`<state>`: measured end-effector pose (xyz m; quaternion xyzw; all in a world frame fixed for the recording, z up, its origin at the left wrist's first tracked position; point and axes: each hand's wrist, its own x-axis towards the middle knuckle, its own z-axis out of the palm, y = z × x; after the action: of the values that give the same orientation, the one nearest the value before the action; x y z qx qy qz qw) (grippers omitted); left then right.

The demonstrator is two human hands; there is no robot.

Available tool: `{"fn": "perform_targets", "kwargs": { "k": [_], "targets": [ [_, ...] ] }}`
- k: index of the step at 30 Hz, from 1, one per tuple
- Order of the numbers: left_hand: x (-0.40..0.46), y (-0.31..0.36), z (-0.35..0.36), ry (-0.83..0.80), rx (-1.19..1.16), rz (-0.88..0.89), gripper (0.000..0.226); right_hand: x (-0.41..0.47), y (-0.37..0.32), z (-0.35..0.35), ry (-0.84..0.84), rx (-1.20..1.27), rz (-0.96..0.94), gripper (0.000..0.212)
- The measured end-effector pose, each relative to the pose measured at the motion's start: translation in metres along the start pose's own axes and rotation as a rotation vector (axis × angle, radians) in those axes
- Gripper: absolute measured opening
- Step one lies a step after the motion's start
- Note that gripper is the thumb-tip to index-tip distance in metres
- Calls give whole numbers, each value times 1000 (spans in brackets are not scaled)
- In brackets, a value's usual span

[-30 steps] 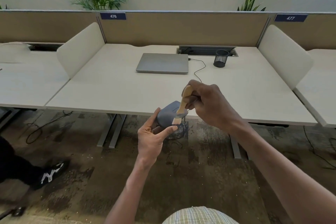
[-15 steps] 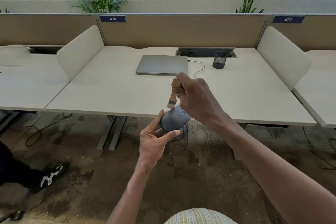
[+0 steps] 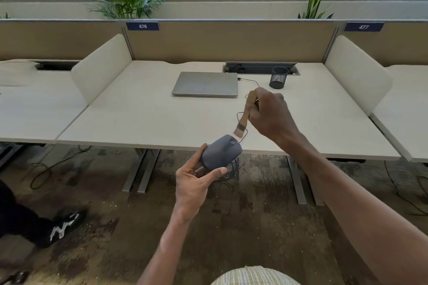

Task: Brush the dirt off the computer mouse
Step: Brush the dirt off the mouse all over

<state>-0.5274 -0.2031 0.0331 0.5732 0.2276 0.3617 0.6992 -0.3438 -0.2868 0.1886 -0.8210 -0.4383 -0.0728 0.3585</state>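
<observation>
Holding the mouse (image 3: 221, 152) mid-frame, your left hand (image 3: 193, 183) grips its smooth, light back; keep that hold. Your right hand (image 3: 268, 117) grips the brush (image 3: 245, 114).

I read two numbers on the desk partition (image 3: 231, 41): "476" on the blue tag (image 3: 142, 26) at its left end, "477" on another blue tag (image 3: 363, 27) past its right end
</observation>
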Motion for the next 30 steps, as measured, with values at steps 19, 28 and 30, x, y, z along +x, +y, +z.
{"fn": "perform_targets", "kwargs": {
  "k": [19, 28, 30],
  "targets": [
    [1, 1, -8, 16, -56, -26, 83, -11, 34, 14, 13, 167, 45, 12],
    [7, 2, -18, 57, -113, -32, 77, -3, 46, 2, -241, 435, 47, 35],
    [9, 3, -17, 51, -118, -36, 88, -3, 42, 2, -184, 522, 50, 27]
  ]
}}
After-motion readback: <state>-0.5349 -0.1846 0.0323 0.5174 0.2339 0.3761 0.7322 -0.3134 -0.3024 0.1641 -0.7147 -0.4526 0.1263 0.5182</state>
